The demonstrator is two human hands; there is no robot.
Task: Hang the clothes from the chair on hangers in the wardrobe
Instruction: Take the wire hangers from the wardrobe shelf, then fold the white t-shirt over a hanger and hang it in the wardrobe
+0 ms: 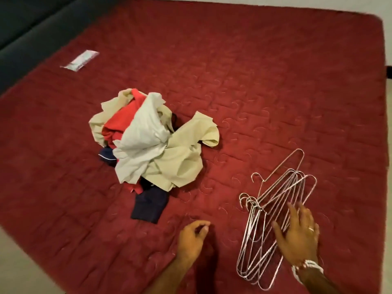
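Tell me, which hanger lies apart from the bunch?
The top wire hanger, farthest from the right hand; the other hangers overlap in a bunch.

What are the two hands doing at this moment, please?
Left hand: loosely curled, empty, over the mattress.
Right hand: open, fingers spread on the wire hangers, not gripping.

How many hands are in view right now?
2. The left hand hovers over the bed, curled, empty. The right hand is spread on the hangers.
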